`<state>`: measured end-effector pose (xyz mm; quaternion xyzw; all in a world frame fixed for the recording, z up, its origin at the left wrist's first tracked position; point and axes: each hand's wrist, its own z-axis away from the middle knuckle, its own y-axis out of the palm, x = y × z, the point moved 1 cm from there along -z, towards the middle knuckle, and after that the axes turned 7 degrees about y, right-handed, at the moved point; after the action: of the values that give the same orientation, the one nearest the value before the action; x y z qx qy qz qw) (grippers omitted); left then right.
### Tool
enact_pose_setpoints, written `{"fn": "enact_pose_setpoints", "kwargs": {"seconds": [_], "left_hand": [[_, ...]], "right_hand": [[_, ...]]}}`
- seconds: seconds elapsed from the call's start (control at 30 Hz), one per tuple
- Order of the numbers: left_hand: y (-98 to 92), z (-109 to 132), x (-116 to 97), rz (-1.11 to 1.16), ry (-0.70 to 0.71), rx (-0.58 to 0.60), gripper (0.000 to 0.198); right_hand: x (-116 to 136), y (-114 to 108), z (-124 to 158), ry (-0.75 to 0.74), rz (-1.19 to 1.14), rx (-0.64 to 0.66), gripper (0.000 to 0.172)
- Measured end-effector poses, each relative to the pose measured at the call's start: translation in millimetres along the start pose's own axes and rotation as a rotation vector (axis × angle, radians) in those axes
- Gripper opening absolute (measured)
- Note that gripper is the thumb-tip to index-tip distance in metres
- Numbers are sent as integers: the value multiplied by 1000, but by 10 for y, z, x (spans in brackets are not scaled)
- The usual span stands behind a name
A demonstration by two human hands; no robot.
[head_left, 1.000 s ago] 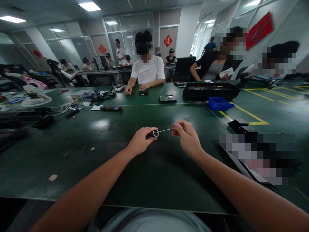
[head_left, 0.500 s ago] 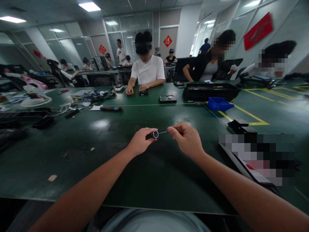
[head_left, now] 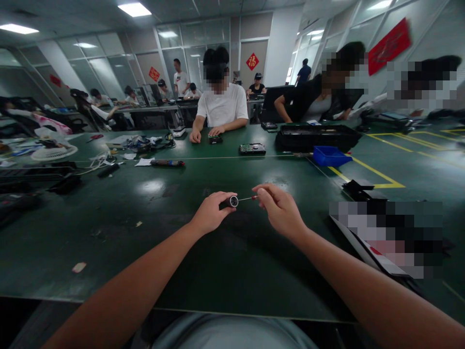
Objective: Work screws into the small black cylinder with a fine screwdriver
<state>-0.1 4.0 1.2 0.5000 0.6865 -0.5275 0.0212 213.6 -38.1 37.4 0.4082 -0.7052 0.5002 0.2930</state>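
My left hand (head_left: 211,213) is closed around a dark cylinder (head_left: 233,201) with a silver-rimmed round end, much like a small flashlight. That end faces toward me and to the right. Across from it, my right hand (head_left: 281,208) grips a thin screwdriver (head_left: 247,198) with a red part near the fingers. Its shaft points left, and its tip is at the rim of the cylinder's end; whether it goes inside I cannot tell. Most of the screwdriver's handle is hidden by the fingers. Both hands are above the green table (head_left: 218,271).
Ahead lie a hard drive (head_left: 252,149), a black tray (head_left: 317,137), a blue bin (head_left: 330,156) and a dark power-tool-like object (head_left: 167,163). A fan (head_left: 54,149) and cables are at the left. A person (head_left: 222,104) sits opposite; black parts (head_left: 363,190) lie at the right.
My right hand's fingers have shifted on the screwdriver, the forefinger now stretched further out and the thumb drawn back. The left hand stays put. People at the right have leaned rightward.
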Motion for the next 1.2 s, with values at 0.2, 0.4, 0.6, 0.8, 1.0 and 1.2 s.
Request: {"fn": "enact_pose_setpoints", "kwargs": {"seconds": [0.2,0.4,0.6,0.8,1.0,1.2], "left_hand": [[-5,-5,-13,-4,5,-2,39],[-5,0,9,5,4,-6,39],[1,-6,-8,16,-6,-2,40],[-8,-8,-29,-6,22,0,42],[-27,-18,-45,-81,116,37,39],[-4,-21,-22,-96,47,57,39]], "right_hand": [[-35,9,-8,3,31,-18,28],[27,-7,19,-91,115,27,24],[4,15,23,-63,5,-84,19],[-118,84,-64,102,-343,-73,26],[-326,95,-225,417,-671,-47,28],[-410,107,-253,416,-621,-102,26]]}}
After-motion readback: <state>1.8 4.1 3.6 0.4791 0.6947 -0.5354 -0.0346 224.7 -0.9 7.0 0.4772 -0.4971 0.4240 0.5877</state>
